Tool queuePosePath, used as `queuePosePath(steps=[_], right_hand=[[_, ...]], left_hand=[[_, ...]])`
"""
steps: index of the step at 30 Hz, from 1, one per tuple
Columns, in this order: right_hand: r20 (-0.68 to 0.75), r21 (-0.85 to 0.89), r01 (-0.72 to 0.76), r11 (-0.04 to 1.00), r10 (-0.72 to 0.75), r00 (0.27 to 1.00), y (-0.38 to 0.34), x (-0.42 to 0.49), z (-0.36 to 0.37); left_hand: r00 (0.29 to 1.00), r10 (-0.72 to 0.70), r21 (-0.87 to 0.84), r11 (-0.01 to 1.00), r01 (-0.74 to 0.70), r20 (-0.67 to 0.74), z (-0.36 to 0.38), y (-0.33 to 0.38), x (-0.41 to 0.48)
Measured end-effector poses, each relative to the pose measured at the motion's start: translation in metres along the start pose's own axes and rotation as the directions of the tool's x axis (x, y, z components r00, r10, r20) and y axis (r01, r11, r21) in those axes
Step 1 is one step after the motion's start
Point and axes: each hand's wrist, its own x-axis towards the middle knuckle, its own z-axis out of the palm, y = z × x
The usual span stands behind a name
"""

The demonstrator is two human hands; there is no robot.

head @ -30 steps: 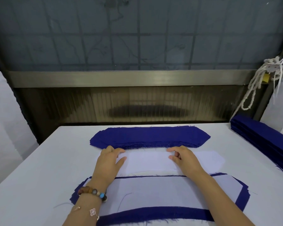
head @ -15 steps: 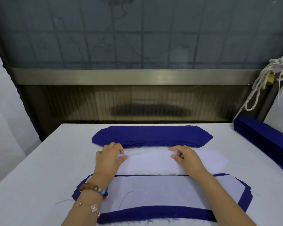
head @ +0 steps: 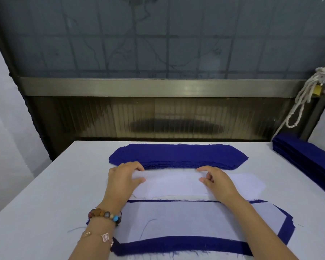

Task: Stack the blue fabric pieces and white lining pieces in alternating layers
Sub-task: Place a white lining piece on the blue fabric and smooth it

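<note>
While the left hand point(head: 123, 180) and the right hand point(head: 217, 182) curl their fingers over the far edge of the white lining pieces point(head: 171, 184), thumbs on top as if pinching the uppermost sheet, that pile lies on the table point(head: 45, 203) between the blue fabric pile point(head: 176, 154) beyond it and the layered stack point(head: 195, 220) nearer the person. Thin lining clings, so the pinch may lift 2 sheets instead of 1; how many are caught I cannot tell. Since the stack already shows lining on top, another white sheet laid there would break the alternation.
</note>
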Motion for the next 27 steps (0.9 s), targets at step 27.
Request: queuePosePath(steps=[27], right_hand=[[-0.047,-0.121,-0.066,0.990,0.061,0.997,0.007,0.000,-0.011]], left_hand=[[0.989,-0.121,-0.256,0.957,0.139,0.086,-0.006,-0.019,-0.002]])
